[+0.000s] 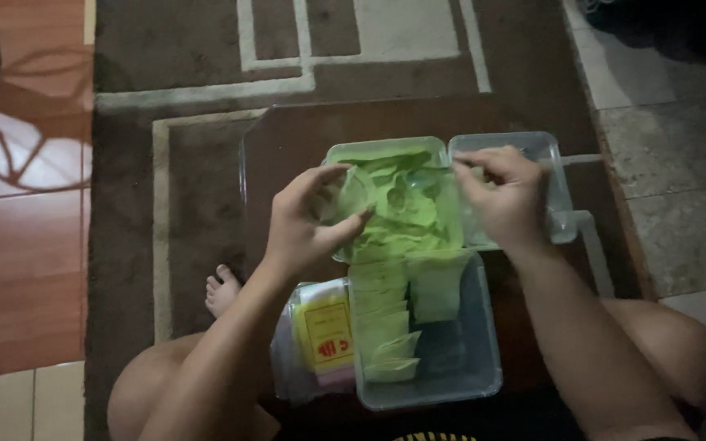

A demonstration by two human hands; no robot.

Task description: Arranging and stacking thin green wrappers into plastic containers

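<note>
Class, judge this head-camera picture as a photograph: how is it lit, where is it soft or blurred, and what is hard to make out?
Head view: dim, warm indoor light; the rug is murky. The green packets look brightest but soft, their edges merging. The left hand and right hand are slightly blurred. The clear tub shows faint sheen, no strong glare.

Pale green powder (398, 204) fills the clear container (386, 147) at the centre of the frame, and a small clear bag (353, 192) sits over it. Below it, a bluish see-through tub (484, 359) holds rows of pale green packets (386, 318). At lower centre lies a yellow packet (326, 331) with red print, pink beneath it. The desk (288, 139) is dark reddish brown. The rug (198, 65) is dark brown with cream angular lines. At the left edge the floor (18, 278) is orange-red; at the right the tiles (680, 163) are grey.
</note>
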